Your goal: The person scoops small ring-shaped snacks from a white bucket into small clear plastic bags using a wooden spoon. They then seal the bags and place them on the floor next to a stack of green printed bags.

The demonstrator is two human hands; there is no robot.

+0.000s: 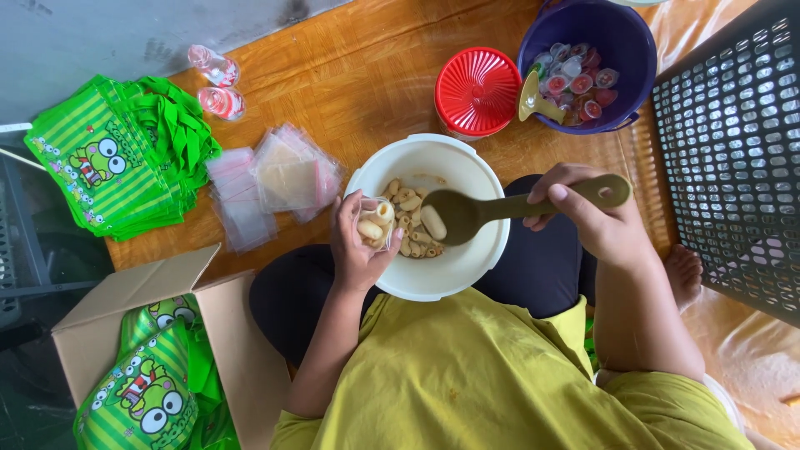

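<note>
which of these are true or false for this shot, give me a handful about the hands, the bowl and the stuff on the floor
1. The right hand holds an olive-green spoon over the white bowl. True.
2. The left hand is empty. False: it holds a small clear bag with pale snack pieces in it.
3. The red lid sits beside the purple bucket. True.
4. The purple bucket holds green bags. False: it holds small jelly cups and a scoop.
5. The cardboard box holds green frog-print bags. True.
6. The white bowl is empty. False: snack pieces lie in it.
</note>
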